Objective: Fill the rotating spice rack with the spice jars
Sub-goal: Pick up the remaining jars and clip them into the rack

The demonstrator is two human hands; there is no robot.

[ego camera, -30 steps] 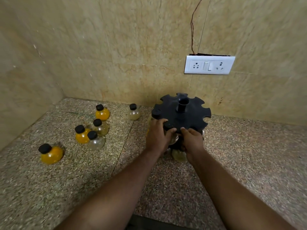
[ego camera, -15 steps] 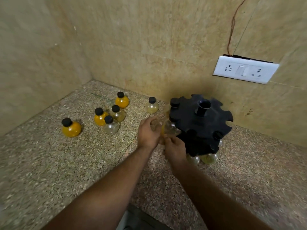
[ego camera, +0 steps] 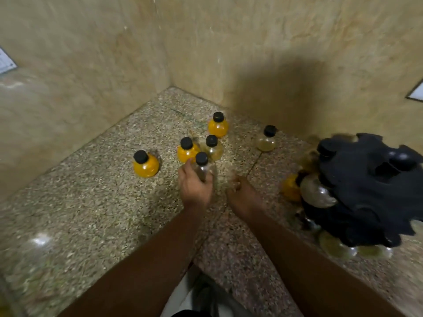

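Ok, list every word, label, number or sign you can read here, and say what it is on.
No text can be read anywhere.
Spice jars: black caps, no labels showing.
Spice rack: plain black, blurred, no marking visible.
White wall plate at the left edge: faint marks, too blurred to read.
White plate at the right edge: cut off, nothing legible.

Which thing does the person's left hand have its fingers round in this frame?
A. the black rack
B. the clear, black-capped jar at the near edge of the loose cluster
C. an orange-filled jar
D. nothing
B: the left hand curls round the clear jar at the front of the loose group, while the right hand holds nothing and the rack stands apart to the right.
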